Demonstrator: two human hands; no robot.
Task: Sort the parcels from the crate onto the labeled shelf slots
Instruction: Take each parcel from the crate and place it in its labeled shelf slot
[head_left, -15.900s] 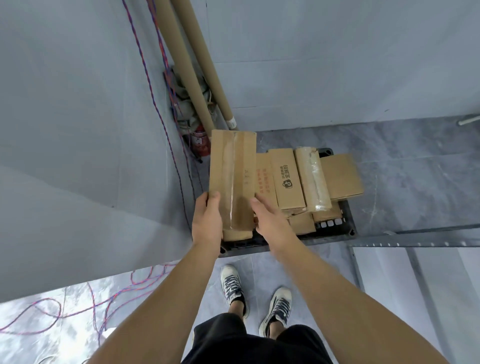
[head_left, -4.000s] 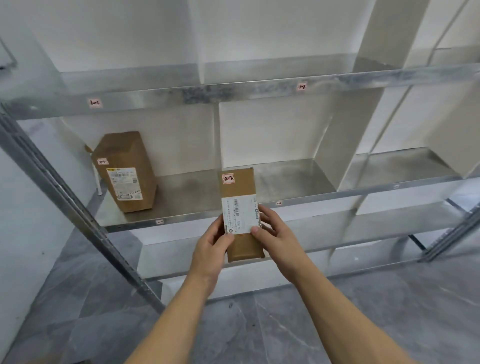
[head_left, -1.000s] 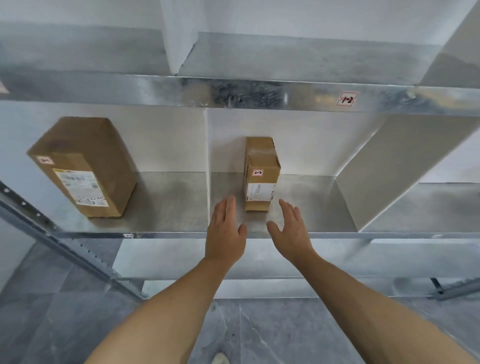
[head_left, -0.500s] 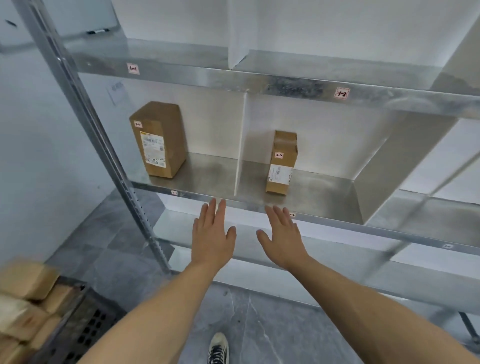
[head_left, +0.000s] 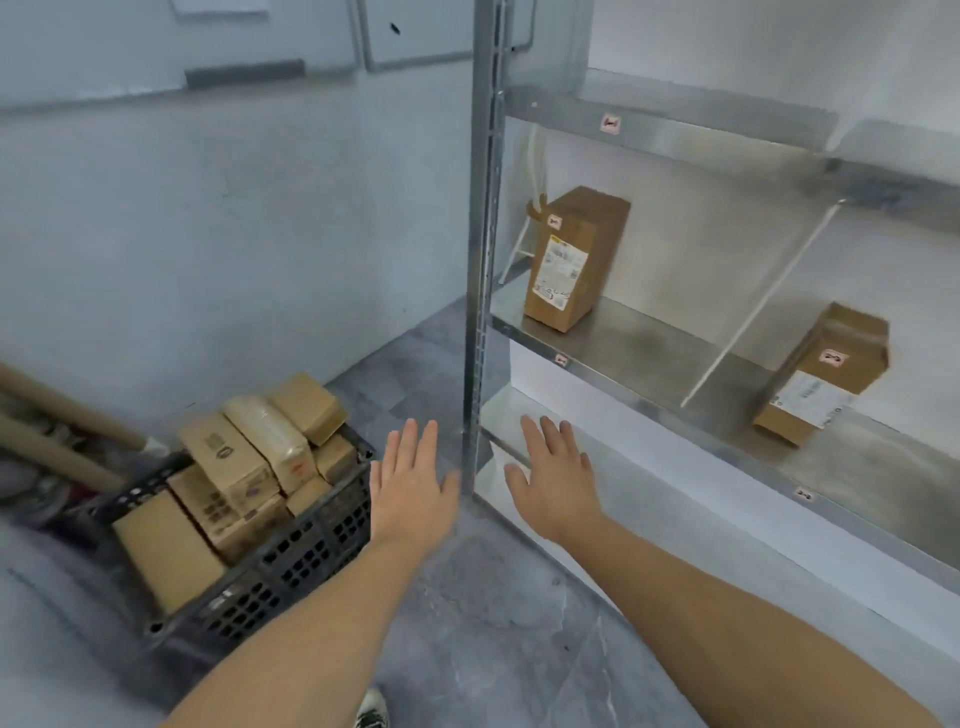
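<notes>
A black plastic crate (head_left: 291, 566) stands on the floor at the lower left, filled with several brown cardboard parcels (head_left: 228, 467). On the metal shelf (head_left: 649, 358) at the right, a large parcel (head_left: 574, 260) stands upright in the left slot. A smaller parcel (head_left: 826, 374) stands in the slot to its right. My left hand (head_left: 410, 488) and my right hand (head_left: 556, 478) hover in mid-air with straight fingers and hold nothing. They float between the crate and the shelf, either side of the shelf's upright post (head_left: 480, 260).
Cardboard tubes (head_left: 67, 415) lean against the wall behind the crate. Small red-and-white slot labels (head_left: 611, 123) mark the shelf edges. A white divider (head_left: 758, 306) separates the two occupied slots. Grey tiled floor (head_left: 493, 623) lies below my arms.
The view has swung left, so the crate now shows fully and the shelf has slid to the right. Both hands stay flat and hold nothing.
</notes>
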